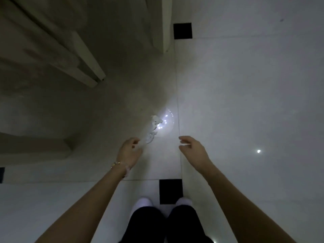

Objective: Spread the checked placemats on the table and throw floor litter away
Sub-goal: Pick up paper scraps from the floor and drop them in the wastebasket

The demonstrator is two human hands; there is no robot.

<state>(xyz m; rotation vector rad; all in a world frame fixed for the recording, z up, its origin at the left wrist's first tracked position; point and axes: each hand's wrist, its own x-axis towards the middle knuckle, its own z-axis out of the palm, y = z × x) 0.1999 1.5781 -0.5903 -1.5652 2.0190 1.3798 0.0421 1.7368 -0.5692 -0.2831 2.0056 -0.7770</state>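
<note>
Closest to my view are the person's dark trouser legs (164, 223) and the pale toes of two shoes (142, 202), standing on a glossy light tiled floor (245, 102) either side of a small black inset tile (171, 191). Both bare forearms reach forward and down. The left hand (129, 151), with a thin bracelet (116, 163) at the wrist, has its fingers (135, 140) curled inward, right at the near end of the litter (154, 127). That litter is a crumpled white scrap with a filmy, see-through tail, lying on the floor just ahead of the left hand. From here I cannot tell whether the fingertips actually pinch that tail or only come up beside it; the picture is dim and soft. The right hand (191, 148) hangs apart from the litter, fingers loosely bent, holding nothing and touching nothing. A bright lamp reflection (166, 120) sits on the tile just beside the scrap. Pale furniture legs (87, 67) stand in the upper left, and a second black tile (182, 30) lies farther off
</note>
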